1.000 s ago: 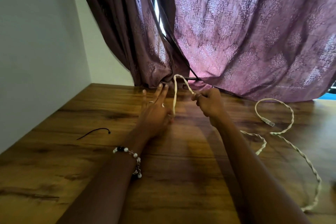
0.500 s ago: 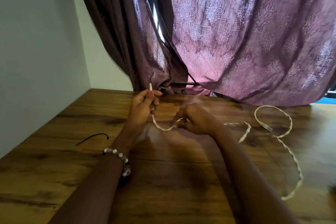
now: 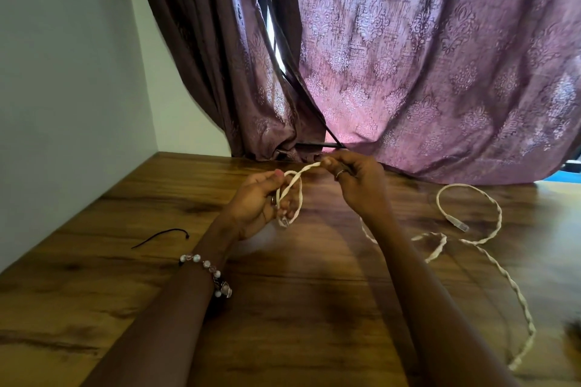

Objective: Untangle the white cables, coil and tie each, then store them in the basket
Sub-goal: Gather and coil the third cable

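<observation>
Out on the far left we see a black tie [image 3: 160,237] lying loose on the wooden table [image 3: 283,308], close to the pale wall [image 3: 63,88] and well apart from both hands. Moving in, a beaded bracelet [image 3: 207,270] circles the left wrist. Now the left hand [image 3: 257,201]: its fingers are curled round a small loop of the white cables [image 3: 294,190], thumb pressed on top, and a clear plug end hangs just below that loop. The strand looks twisted, two cords wound together, and it runs up and across to the right hand [image 3: 355,182], held above the table in front of the purple curtain [image 3: 424,66]. There, thumb and fingertips pinch it tight, a ring showing on one finger. The stretch between the two hands is short and taut.

Past the right forearm, the rest of the white cables lies on the table: it curls near the wrist, sweeps into a round loop toward the back with a second plug [image 3: 457,225] resting inside it, then trails down the right side toward the near edge. We see no basket in this view.
</observation>
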A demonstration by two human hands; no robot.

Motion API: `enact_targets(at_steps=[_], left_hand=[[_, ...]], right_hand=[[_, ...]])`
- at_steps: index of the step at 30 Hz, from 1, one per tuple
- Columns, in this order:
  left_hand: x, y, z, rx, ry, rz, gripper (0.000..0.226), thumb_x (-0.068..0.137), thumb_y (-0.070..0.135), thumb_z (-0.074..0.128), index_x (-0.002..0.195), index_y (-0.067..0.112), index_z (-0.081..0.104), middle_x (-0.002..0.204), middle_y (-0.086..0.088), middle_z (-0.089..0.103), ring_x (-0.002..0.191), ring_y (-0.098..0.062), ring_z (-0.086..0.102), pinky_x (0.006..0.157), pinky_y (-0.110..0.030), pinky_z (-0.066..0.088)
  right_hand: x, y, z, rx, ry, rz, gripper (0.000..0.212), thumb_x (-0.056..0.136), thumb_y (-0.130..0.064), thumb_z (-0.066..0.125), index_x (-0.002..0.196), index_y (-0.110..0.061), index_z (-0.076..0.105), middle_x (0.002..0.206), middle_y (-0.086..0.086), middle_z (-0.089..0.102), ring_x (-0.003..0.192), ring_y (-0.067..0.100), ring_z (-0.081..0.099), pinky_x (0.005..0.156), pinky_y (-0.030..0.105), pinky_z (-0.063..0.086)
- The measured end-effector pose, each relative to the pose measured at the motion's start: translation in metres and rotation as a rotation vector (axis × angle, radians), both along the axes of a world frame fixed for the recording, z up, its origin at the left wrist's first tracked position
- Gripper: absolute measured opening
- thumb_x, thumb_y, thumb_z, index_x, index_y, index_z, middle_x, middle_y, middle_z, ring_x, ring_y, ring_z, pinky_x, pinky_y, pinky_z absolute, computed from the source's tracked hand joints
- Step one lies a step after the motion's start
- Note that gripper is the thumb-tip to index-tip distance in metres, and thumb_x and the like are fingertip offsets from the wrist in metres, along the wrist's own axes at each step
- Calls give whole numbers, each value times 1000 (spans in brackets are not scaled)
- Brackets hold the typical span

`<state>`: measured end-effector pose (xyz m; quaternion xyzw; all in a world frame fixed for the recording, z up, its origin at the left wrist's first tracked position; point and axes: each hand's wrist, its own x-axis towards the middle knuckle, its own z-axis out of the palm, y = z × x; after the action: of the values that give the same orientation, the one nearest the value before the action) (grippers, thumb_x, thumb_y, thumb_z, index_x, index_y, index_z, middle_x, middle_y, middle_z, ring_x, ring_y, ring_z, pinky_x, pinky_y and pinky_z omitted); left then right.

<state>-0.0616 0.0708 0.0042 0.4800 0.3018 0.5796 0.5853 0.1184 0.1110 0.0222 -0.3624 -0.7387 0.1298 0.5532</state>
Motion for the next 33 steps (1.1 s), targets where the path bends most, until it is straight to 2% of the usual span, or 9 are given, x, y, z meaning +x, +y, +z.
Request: enact_targets(at_steps=[3,9,15,19,22,26,28,30,33], left_hand=[[-6,8,-5,-11,-13,117,35,102,20,32,84,0,56,52,-12,60,40,-22,57,45,-27,50],[-15,13,-5,-62,-27,331,34,104,26,29,107,3,54,61,-9,70,46,-21,64,47,-29,51],[-9,11,-3,-53,30,323,32,104,28,28,106,7,52,66,-7,72,55,-20,69,51,-31,55],[6,7,-8,-16,127,73,32,103,21,28,101,2,55,55,-12,66,43,-23,63,43,-28,52],[16,-2,-6,46,201,-23,37,104,19,25,98,1,57,44,-12,57,30,-17,48,36,-18,39],[22,-2,-3,65,100,-102,46,105,24,20,98,-3,58,37,-5,41,26,-11,32,40,-20,35],[18,0,-2,21,31,-133,51,104,32,22,98,-3,59,38,-2,34,27,-8,23,41,-21,33],[12,2,-1,-37,-3,-173,56,102,39,21,97,0,61,39,1,30,28,-5,19,40,-18,28],[4,4,1,-125,-75,-253,61,100,49,16,93,6,58,38,4,28,26,-2,19,38,-14,23]], right_hand=[[-3,-8,3,-54,-76,115,13,91,-11,62,84,-8,72,58,-24,59,58,-5,52,58,9,35],[-8,-30,16,-254,-49,404,20,95,-3,52,84,5,66,47,-17,51,44,-1,36,47,9,28],[-8,-30,14,-337,-3,451,26,98,-9,48,81,5,62,43,-12,38,39,0,27,39,13,22],[-13,-19,6,-282,212,283,28,99,-11,48,78,5,58,44,-14,43,39,-3,35,42,11,28],[-4,-2,-3,-129,273,16,29,94,-26,56,76,-6,66,54,-6,53,50,3,41,49,23,32],[7,8,-15,49,-13,-269,30,92,-28,53,78,-7,69,65,11,66,57,16,54,54,27,36],[7,9,-22,107,-183,-276,29,90,-21,48,74,-5,65,66,15,65,59,28,56,54,28,32],[5,10,-28,71,-344,-231,22,85,-12,46,73,-4,62,70,17,63,63,31,57,56,28,27],[-2,8,-36,-98,-686,-239,13,83,-11,51,90,-6,61,91,18,64,84,36,60,66,33,41]])
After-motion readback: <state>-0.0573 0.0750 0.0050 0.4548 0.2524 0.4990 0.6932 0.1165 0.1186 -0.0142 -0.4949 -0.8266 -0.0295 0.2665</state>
